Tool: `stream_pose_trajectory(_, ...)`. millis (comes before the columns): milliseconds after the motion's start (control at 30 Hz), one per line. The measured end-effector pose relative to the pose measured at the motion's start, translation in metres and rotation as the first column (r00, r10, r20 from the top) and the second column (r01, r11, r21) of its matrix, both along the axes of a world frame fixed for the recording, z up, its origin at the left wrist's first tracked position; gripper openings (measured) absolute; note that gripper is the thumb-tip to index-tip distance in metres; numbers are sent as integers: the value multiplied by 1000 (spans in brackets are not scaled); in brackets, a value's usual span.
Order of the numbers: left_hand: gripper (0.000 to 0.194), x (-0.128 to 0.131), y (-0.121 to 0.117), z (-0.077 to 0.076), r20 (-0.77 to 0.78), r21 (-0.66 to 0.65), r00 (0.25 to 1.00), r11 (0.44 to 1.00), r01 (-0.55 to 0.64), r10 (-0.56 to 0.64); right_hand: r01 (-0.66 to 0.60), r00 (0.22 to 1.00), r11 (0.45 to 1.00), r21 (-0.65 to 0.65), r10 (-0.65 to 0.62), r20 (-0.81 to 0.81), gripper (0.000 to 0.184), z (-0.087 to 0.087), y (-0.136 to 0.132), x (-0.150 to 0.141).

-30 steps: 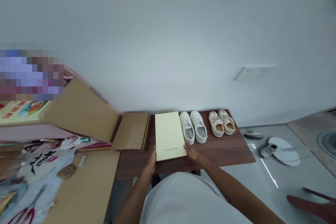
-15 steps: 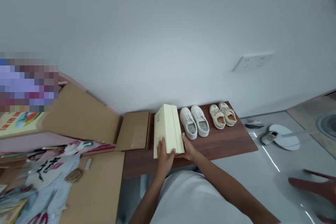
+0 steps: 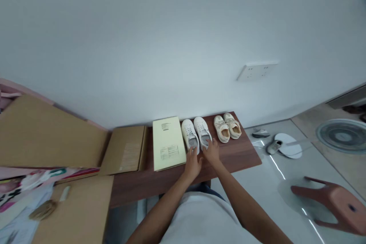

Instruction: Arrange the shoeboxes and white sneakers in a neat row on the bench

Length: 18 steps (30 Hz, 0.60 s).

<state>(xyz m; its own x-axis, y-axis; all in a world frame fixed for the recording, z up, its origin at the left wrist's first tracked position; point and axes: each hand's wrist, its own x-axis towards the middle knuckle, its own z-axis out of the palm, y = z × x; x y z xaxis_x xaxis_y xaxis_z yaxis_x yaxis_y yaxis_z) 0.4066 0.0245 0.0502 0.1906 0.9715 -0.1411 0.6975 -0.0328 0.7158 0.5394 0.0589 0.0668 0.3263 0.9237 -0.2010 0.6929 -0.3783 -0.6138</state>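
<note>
A pair of white lace-up sneakers stands side by side on the dark wooden bench, toes toward the wall. My left hand [image 3: 193, 167] is at the heel of the left white sneaker [image 3: 188, 131], its fingers closed around the collar. On the right white sneaker [image 3: 201, 126], my right hand [image 3: 212, 153] grips the heel with fingertips at the opening. Just left of the pair lies a pale yellow shoebox [image 3: 168, 139], flat, with printing on its upper face. A smaller cream pair of shoes [image 3: 221, 129] sits to the right.
A brown cardboard box [image 3: 127, 146] lies left of the shoebox on the bench [image 3: 137, 183]. Further left is a cardboard surface [image 3: 82, 206] with papers and loose items. On the floor at right are a pink stool [image 3: 340, 202], a fan [image 3: 343, 136] and more shoes [image 3: 274, 147].
The shoebox has been laid flat on the bench and let go. Both hands have moved right, from the box to the white sneakers' heels. The view has turned to the right.
</note>
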Motion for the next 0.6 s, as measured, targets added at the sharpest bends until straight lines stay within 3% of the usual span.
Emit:
stream_pose_trajectory(67,59,28,25,-6,-65,-82,985,983,-163,158,-47,997,991,-124,53,47,47,-3,11,19)
stream_pose_trajectory(133,46,43,45,-13,-87,-133,965,958,-256,246,-108,994,980,-169,111,6,35,-11,21,32)
stream_pose_trajectory(200,28,43,56,-19,-23,-166,956,942,-292,293,-93,992,987,-127,82,-92,22,-20,26,45)
stream_pose_trajectory(267,21,34,58,-27,117,-202,913,910,-363,391,-1,953,998,-61,-18,-303,22,-31,25,62)
stream_pose_trajectory(300,20,28,56,-30,205,-236,864,880,-413,461,60,888,997,-50,-76,-453,25,-36,24,72)
stream_pose_trajectory(367,20,22,51,-37,372,-363,701,790,-494,609,141,648,983,-119,-183,-739,32,-45,20,89)
stream_pose_trajectory(433,20,25,46,-44,444,-521,535,693,-498,719,143,415,956,-256,-293,-862,33,-54,16,101)
stream_pose_trajectory(467,20,30,44,-47,450,-581,482,657,-482,752,135,356,940,-312,-340,-871,32,-58,14,104)
stream_pose_trajectory(533,20,42,42,-51,413,-640,461,610,-467,786,153,342,915,-374,-404,-848,30,-67,10,107)
stream_pose_trajectory(600,20,53,40,-51,329,-628,507,586,-513,797,231,391,900,-368,-433,-812,34,-74,4,108)
